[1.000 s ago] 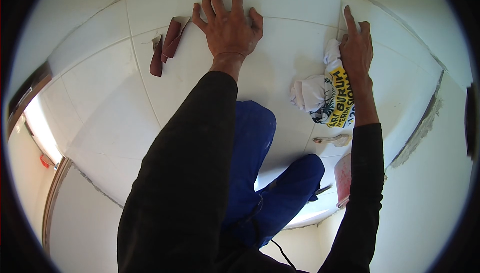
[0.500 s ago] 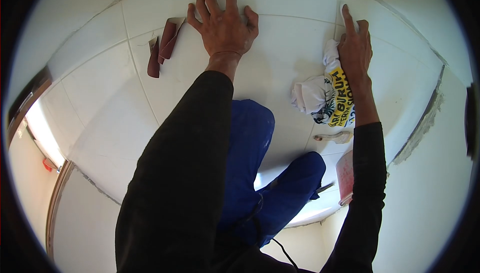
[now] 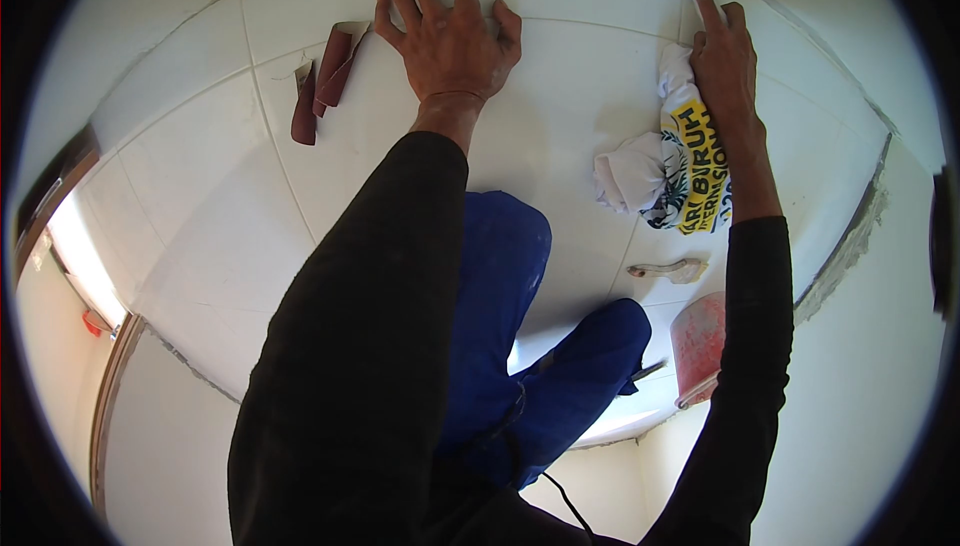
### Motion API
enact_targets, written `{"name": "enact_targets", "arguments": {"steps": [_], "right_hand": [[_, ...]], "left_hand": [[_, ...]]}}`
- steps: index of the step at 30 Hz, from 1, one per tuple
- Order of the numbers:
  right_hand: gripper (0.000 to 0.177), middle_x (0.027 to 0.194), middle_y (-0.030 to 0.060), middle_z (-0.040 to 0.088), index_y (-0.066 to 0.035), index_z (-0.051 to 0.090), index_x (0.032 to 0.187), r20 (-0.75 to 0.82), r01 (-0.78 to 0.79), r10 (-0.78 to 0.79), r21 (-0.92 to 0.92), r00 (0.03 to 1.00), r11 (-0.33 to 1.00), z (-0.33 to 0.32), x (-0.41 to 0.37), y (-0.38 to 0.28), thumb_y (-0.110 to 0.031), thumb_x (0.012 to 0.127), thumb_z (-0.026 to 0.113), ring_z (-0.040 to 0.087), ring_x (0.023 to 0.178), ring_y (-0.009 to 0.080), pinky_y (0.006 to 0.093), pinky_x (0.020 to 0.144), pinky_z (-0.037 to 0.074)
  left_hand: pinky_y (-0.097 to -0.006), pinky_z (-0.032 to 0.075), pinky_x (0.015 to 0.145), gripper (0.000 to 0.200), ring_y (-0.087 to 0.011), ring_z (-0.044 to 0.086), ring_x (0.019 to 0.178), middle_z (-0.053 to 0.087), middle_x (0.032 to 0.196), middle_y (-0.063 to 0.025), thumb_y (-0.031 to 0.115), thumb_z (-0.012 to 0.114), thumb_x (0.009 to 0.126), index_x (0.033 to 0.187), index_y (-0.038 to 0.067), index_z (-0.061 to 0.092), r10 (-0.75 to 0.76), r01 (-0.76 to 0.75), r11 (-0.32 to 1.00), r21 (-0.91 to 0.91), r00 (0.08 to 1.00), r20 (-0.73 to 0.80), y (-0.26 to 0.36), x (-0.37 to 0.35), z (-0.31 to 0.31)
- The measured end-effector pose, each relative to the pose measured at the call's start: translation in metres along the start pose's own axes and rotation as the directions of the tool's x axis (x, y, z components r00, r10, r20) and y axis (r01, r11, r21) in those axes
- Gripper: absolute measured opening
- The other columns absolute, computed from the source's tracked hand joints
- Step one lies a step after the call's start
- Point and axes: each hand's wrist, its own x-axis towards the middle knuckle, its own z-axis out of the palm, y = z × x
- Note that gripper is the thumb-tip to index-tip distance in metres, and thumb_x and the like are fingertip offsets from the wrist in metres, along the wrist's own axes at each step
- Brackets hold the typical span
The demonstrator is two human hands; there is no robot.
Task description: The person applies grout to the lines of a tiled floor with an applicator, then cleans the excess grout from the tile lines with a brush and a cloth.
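Observation:
My left hand (image 3: 455, 54) rests on the white tiled floor (image 3: 570, 86) with its fingers spread and nothing under them that I can see. In my right hand (image 3: 727, 71) is a white cloth (image 3: 700, 161) with yellow and black print. My index finger is stretched out and presses a bit of the cloth against the tile joint near the upper right wall edge. The rest of the cloth trails in a bunch below the hand. Left of my left hand lie a curled brown sandpaper sheet (image 3: 338, 68) and a smaller sandpaper piece (image 3: 304, 111).
A tool with a pale, wide end (image 3: 672, 271), perhaps a brush, lies below the cloth. Behind my right forearm stands a dusty red bucket (image 3: 698, 341). Rough mortar (image 3: 850, 221) edges the floor at the right wall. A door frame (image 3: 60, 191) is at the left.
My right hand has slid up along the tile joint, pulling the cloth with it. My left hand stays planted, slightly higher in view.

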Motion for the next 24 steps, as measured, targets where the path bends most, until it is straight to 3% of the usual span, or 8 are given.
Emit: {"name": "enact_targets", "arguments": {"steps": [19, 21, 24], "right_hand": [[0.077, 0.126, 0.0170, 0.056, -0.032, 0.048, 0.162, -0.030, 0.059, -0.064, -0.159, 0.997, 0.986, 0.011, -0.028, -0.005, 0.002, 0.094, 0.063, 0.065, 0.110, 0.0375, 0.0514, 0.088, 0.062], [0.076, 0.127, 0.0168, 0.056, -0.032, 0.048, 0.161, 0.009, 0.014, -0.012, -0.248, 1.000, 0.969, 0.013, -0.032, -0.009, 0.001, 0.095, 0.063, 0.065, 0.110, 0.0369, 0.0511, 0.083, 0.062], [0.075, 0.127, 0.0172, 0.056, -0.032, 0.048, 0.161, 0.016, -0.047, 0.052, -0.243, 0.998, 0.969, 0.016, -0.036, -0.011, 0.000, 0.096, 0.061, 0.065, 0.111, 0.0367, 0.0509, 0.080, 0.063]], "left_hand": [[-0.0649, 0.024, 0.117, 0.059, -0.0350, 0.034, 0.150, 0.040, 0.155, -0.0163, 0.040, 0.064, 0.092, 0.147, 0.023, 0.056, -0.015, 0.015, 1.000, -0.001, 1.000, 0.012, -0.004, 0.006, 0.008], [-0.0649, 0.024, 0.117, 0.059, -0.0352, 0.034, 0.150, 0.040, 0.154, -0.0163, 0.040, 0.064, 0.091, 0.147, 0.023, 0.056, -0.015, 0.015, 1.000, -0.007, 1.000, 0.011, -0.006, 0.013, 0.013], [-0.0651, 0.024, 0.117, 0.059, -0.0355, 0.034, 0.150, 0.040, 0.154, -0.0162, 0.040, 0.065, 0.091, 0.147, 0.023, 0.056, -0.022, 0.022, 1.000, -0.004, 0.999, 0.027, -0.007, 0.017, 0.020]]}}
